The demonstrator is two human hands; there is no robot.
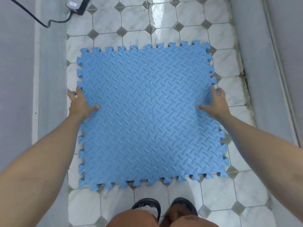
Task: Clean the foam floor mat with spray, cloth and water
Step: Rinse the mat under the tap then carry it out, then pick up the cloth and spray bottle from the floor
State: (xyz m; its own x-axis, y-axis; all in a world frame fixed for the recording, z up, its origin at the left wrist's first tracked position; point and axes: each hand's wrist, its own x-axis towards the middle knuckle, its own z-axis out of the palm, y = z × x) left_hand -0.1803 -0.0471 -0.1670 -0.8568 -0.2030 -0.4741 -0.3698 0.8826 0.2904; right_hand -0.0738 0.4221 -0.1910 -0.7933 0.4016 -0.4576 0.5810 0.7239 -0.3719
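Note:
A blue foam floor mat (pixel 150 115), made of interlocking tiles with toothed edges and a raised diamond-plate pattern, lies on the tiled floor. My left hand (pixel 80 104) grips its left edge, thumb on top and fingers curled around the side. My right hand (pixel 216 104) grips the right edge the same way. No spray bottle, cloth or water container is in view.
White marble-look floor tiles (pixel 108 18) with grey diamond insets run between grey walls left (pixel 16 79) and right (pixel 270 63). A power strip (pixel 78 4) with a black cable (pixel 49 22) lies at the far left. My two shoes (pixel 164 208) stand just before the mat's near edge.

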